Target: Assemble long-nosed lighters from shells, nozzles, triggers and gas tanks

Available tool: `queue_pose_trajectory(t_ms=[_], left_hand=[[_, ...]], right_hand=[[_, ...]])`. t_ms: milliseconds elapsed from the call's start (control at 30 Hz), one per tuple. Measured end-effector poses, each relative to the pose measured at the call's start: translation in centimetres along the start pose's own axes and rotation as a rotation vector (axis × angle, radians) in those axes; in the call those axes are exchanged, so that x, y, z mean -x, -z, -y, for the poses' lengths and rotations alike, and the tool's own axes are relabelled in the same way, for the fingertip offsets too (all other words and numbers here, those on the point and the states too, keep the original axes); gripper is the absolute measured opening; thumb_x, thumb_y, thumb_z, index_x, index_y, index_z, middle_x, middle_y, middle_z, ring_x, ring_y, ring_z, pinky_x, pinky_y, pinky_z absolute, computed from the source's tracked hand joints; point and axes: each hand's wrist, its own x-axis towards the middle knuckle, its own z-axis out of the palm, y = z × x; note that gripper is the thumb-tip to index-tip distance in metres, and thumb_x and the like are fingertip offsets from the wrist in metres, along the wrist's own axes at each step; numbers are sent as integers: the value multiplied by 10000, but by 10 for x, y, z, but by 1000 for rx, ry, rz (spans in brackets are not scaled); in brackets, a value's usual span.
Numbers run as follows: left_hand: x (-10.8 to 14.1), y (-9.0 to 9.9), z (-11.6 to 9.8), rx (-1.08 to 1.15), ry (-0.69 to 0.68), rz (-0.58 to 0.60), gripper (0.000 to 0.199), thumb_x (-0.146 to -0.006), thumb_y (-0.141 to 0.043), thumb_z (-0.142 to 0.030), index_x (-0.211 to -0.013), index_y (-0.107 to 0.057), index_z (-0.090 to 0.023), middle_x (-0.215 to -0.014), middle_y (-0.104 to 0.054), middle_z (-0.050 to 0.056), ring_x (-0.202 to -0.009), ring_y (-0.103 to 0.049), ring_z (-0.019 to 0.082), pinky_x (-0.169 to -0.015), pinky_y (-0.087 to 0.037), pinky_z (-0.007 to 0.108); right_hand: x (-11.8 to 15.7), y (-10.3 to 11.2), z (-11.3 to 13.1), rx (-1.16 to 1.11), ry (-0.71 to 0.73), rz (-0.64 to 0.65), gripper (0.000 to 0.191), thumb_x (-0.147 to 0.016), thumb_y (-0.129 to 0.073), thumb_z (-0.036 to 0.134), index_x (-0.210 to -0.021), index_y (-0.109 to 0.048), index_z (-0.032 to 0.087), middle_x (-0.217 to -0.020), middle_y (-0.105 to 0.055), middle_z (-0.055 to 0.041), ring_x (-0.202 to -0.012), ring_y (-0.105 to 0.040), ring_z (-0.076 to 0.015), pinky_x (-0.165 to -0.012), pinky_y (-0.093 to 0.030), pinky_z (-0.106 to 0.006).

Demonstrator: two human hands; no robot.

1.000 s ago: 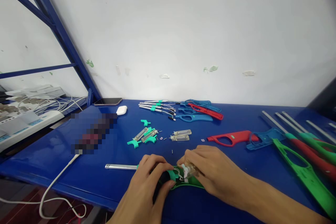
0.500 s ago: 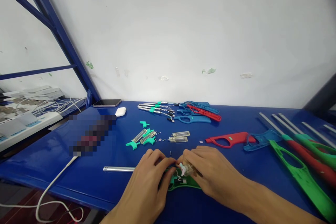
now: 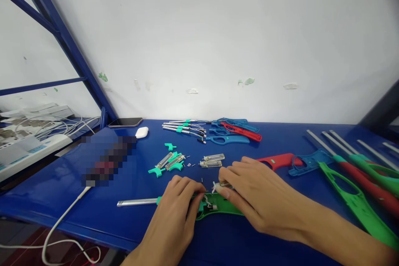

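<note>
My left hand is closed over the front of a green lighter shell half, its thumb and fingertips together near some thin white wires. From under this hand a silver metal tube sticks out to the left. Inside the open shell sits a small black part with a pale end. My right hand pinches a clear fuel tank with a white valve end pointing left, just above the shell. The fingers hide most of the tank.
Behind lie clear tanks, teal triggers, tubes with wires and blue and red shell halves. A red shell and long lighters lie right. A phone and earbud case are back left.
My right hand has turned the fuel tank to lie flatter and shifted slightly. More of the green shell's inside shows. My left hand stays at the shell's front; the view has shifted slightly.
</note>
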Motion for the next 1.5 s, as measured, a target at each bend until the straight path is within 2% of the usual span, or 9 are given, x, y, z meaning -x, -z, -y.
queue_pose_trajectory(t_ms=[200,933,1500], left_hand=[[0,-1,3,21,-36,-25,193,-1055,-524,-104,-1080,-616,-273,-1019,-682,-16,-942,-578,204,-835,-506,334],[1,0,-2,40,-20,-8,156,-1062,-536,-138,-1052,-617,-272,-985,-672,-24,-932,-580,194,-817,-512,326],[1,1,-4,7,-90,-25,180,-1041,-537,-71,-1038,-620,-231,-973,-683,7,-906,-592,198,-801,-529,327]], right_hand=[[-2,-8,-7,54,16,-9,319,-1140,-306,377,-928,-501,241,-860,-629,0,-774,-573,-222,-857,-336,-407],[-2,-15,-6,60,36,67,252,-1131,-363,381,-992,-517,239,-890,-634,-2,-824,-620,-225,-909,-385,-430],[-3,-24,-6,127,100,66,116,-1100,-461,276,-991,-480,243,-877,-622,1,-796,-596,-225,-862,-361,-399]])
